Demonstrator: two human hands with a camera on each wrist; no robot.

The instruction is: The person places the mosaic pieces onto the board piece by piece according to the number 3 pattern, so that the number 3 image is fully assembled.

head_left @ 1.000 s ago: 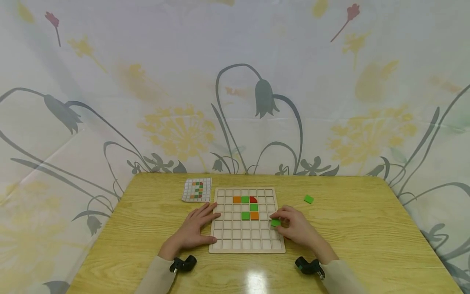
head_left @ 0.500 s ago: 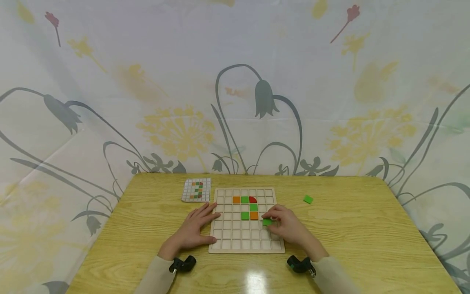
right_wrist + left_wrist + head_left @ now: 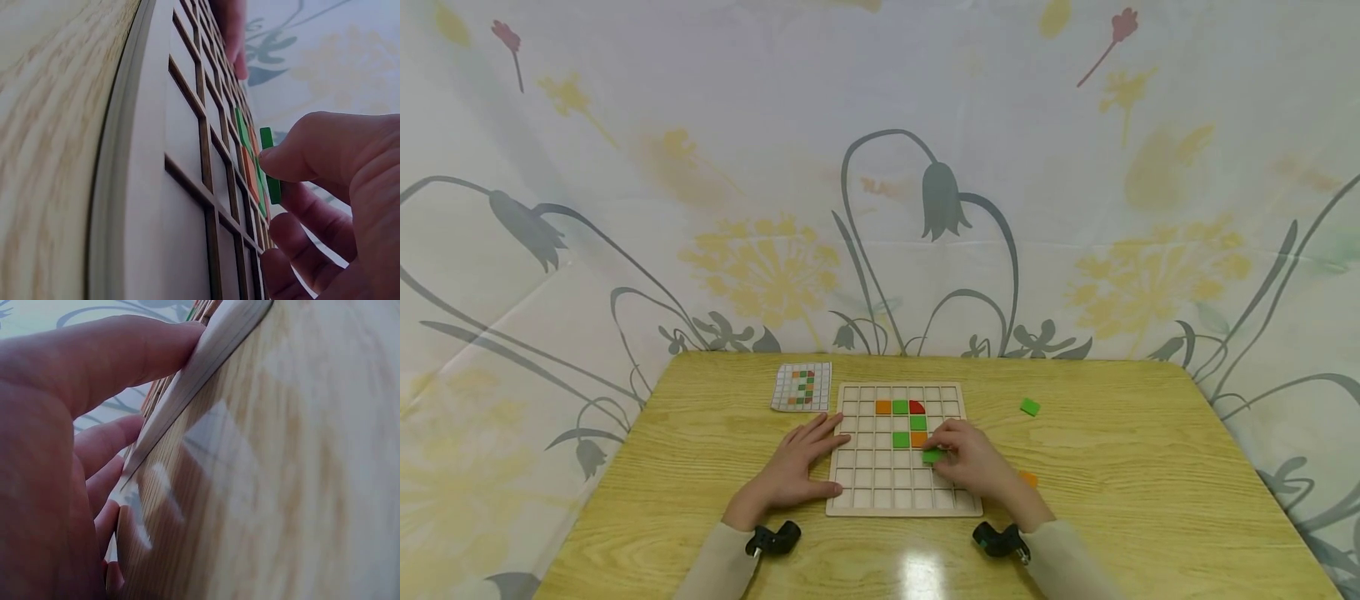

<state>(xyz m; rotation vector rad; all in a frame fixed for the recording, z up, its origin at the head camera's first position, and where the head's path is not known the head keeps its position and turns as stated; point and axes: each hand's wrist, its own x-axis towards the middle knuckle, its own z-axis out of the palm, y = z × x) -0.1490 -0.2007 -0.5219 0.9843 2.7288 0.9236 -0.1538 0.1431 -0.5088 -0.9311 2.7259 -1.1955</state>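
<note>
A wooden grid board (image 3: 904, 512) lies on the table, with green, orange and red tiles set in its upper cells. My right hand (image 3: 973, 462) pinches a green square tile (image 3: 932, 457) between thumb and fingers, just below the orange tile (image 3: 919, 439) in the head view. The right wrist view shows that green tile (image 3: 270, 165) on edge, raised over the grid. My left hand (image 3: 793, 471) rests at the board's left edge, fingers spread and relaxed. Its thumb (image 3: 156, 350) touches the board's rim in the left wrist view.
A paper card (image 3: 802, 387) printed with a coloured grid pattern lies beyond the left hand. One loose green tile (image 3: 1030, 407) lies right of the board, and an orange tile (image 3: 1028, 478) shows beside the right wrist. A patterned cloth (image 3: 880, 208) hangs behind the table.
My right hand has moved left over the board with the green tile, from its right edge to below the orange tile. An orange tile now shows beside the right wrist. The left hand stays put.
</note>
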